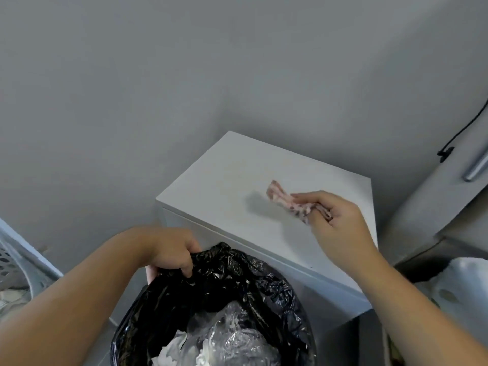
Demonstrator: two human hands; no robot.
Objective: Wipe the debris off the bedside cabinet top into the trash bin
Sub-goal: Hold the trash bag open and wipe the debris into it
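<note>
The white bedside cabinet top fills the middle of the view against a grey wall. My right hand hovers over its right half, shut on a crumpled pink patterned cloth that sticks out to the left and casts a shadow on the top. The trash bin, lined with a black plastic bag, is held at the cabinet's near edge. My left hand grips the bag at the bin's far-left rim. Clear plastic and white paper scraps lie inside. No debris shows on the top.
A perforated white basket stands at the lower left. To the right is a grey unit with a metal handle and a black cable. A white fabric item lies at the lower right.
</note>
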